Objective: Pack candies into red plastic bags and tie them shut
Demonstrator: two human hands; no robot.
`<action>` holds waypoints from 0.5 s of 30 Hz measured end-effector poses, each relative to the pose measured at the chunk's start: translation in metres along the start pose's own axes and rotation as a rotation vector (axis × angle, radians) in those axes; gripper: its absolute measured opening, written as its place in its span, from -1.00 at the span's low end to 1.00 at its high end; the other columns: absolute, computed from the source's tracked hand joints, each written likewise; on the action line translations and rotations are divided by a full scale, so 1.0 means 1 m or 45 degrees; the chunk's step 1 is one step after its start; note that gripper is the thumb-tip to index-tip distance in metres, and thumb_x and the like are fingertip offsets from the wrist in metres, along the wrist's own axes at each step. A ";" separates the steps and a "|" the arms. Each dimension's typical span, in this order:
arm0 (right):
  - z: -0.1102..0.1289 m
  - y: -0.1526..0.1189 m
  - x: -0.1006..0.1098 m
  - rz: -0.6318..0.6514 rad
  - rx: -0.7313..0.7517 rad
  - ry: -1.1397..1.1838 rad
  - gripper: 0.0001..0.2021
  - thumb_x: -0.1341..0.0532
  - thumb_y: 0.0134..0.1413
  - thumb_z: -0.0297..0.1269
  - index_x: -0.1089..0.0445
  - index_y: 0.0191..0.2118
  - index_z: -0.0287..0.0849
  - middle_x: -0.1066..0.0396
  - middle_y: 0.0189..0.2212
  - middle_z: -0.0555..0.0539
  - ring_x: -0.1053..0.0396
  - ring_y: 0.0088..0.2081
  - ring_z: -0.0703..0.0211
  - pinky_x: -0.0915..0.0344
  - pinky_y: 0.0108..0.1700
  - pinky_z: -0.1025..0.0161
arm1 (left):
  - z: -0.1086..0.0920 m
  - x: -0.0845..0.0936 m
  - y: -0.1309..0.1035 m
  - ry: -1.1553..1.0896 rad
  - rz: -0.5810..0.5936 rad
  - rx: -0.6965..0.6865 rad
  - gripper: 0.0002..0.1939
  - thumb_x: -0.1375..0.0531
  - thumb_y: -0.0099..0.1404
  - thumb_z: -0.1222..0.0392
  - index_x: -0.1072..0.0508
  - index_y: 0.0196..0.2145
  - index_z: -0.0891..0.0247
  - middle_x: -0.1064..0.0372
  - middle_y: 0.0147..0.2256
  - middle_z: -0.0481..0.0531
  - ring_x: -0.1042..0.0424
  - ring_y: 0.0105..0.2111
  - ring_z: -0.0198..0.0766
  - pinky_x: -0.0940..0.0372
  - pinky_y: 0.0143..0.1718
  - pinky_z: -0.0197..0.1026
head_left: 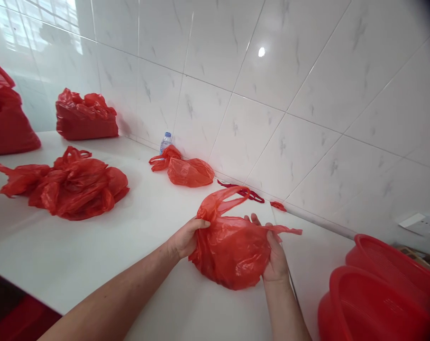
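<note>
Bag in grip: from my remote station I hold the rounded red plastic from both sides over a white table. My left hand is closed on its left side, thumb laid across the film. My right hand clasps the opposite side, thumb pressed near a thin strip that points right, with other fingertips showing above the upper edge. A handle loop stands up at the top; I cannot tell whether the underside touches the tabletop. Something darker shows through the film, too veiled for me to identify. Beyond, along the marbled tile wall, I see a loose red bag lying in front of a blue-capped bottle, with a dark red strap to its right. Leftward sits a crumpled red heap; behind it stands a bulky red bundle. A red basin fills my lower right corner.
</note>
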State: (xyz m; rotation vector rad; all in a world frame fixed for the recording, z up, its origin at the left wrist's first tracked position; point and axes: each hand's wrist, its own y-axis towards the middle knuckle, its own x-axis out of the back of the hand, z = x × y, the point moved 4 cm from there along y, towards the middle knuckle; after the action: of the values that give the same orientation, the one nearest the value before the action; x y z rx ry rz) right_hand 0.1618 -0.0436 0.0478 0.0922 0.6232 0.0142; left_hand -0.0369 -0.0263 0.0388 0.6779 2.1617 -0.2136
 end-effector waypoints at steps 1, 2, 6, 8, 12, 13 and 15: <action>0.000 -0.002 -0.001 0.001 0.007 0.018 -0.97 -0.26 -0.01 -0.14 -0.42 -0.37 0.15 -0.42 -0.07 0.15 -0.35 -0.01 0.08 -0.28 -0.02 0.01 | 0.002 -0.004 -0.001 0.011 0.043 0.028 -0.68 -0.23 0.11 0.19 -0.45 -0.16 0.31 -0.47 -0.21 0.18 -0.44 -0.18 -0.03 -0.30 -0.11 -0.02; -0.001 -0.003 -0.002 -0.001 -0.001 0.016 -0.98 -0.25 0.02 -0.13 -0.42 -0.37 0.16 -0.43 -0.10 0.14 -0.37 -0.06 0.10 -0.29 -0.05 0.03 | 0.004 -0.009 -0.003 0.039 0.080 0.060 -0.65 -0.24 0.12 0.14 -0.44 -0.13 0.31 -0.46 -0.17 0.21 -0.43 -0.15 0.00 -0.29 -0.09 -0.01; -0.006 -0.008 -0.004 -0.016 -0.032 0.033 -0.97 -0.25 0.03 -0.17 -0.40 -0.34 0.11 -0.34 -0.56 0.12 -0.34 -0.49 0.26 -0.32 -0.32 0.23 | 0.020 -0.016 -0.003 0.158 0.023 0.141 -0.67 -0.31 0.08 0.17 -0.45 -0.19 0.34 -0.46 -0.19 0.22 -0.44 -0.17 -0.01 -0.29 -0.10 -0.03; -0.008 -0.008 -0.006 0.007 -0.058 0.146 -0.95 -0.24 0.04 -0.23 -0.40 -0.32 0.04 -0.14 -0.68 0.15 -0.16 -0.63 0.36 -0.26 -0.44 0.32 | 0.025 -0.011 0.000 0.116 -0.109 0.092 -0.74 -0.28 0.12 0.15 -0.46 -0.24 0.33 -0.47 -0.24 0.18 -0.45 -0.22 -0.07 -0.31 -0.15 -0.07; -0.013 -0.008 -0.012 0.123 -0.132 0.281 -0.70 -0.13 0.09 0.00 -0.41 -0.24 -0.10 -0.09 -0.65 0.12 -0.05 -0.64 0.38 -0.21 -0.49 0.33 | 0.025 0.007 0.005 0.041 -0.356 0.011 -0.80 -0.27 0.13 0.11 -0.45 -0.34 0.30 -0.45 -0.38 0.07 -0.44 -0.36 -0.20 -0.32 -0.26 -0.17; -0.015 -0.007 -0.013 0.142 -0.155 0.262 -0.60 -0.08 0.09 0.09 -0.42 -0.22 -0.13 -0.12 -0.64 0.09 -0.07 -0.62 0.36 -0.21 -0.48 0.31 | 0.023 0.010 0.006 0.037 -0.376 -0.001 -0.80 -0.27 0.13 0.12 -0.45 -0.35 0.30 -0.45 -0.39 0.06 -0.43 -0.38 -0.22 -0.32 -0.28 -0.18; -0.020 -0.008 -0.014 0.163 -0.222 0.175 -0.49 -0.02 0.09 0.16 -0.43 -0.19 -0.18 -0.13 -0.68 0.07 -0.09 -0.62 0.32 -0.19 -0.48 0.29 | 0.019 0.014 0.007 0.033 -0.371 -0.021 -0.82 -0.27 0.12 0.16 -0.45 -0.34 0.32 -0.44 -0.38 0.06 -0.43 -0.38 -0.23 -0.32 -0.27 -0.19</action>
State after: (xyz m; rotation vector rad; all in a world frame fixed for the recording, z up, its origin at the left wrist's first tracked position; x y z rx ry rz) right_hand 0.1383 -0.0502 0.0391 -0.0382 0.7498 0.1997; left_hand -0.0269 -0.0223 0.0167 0.3552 2.2793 -0.3415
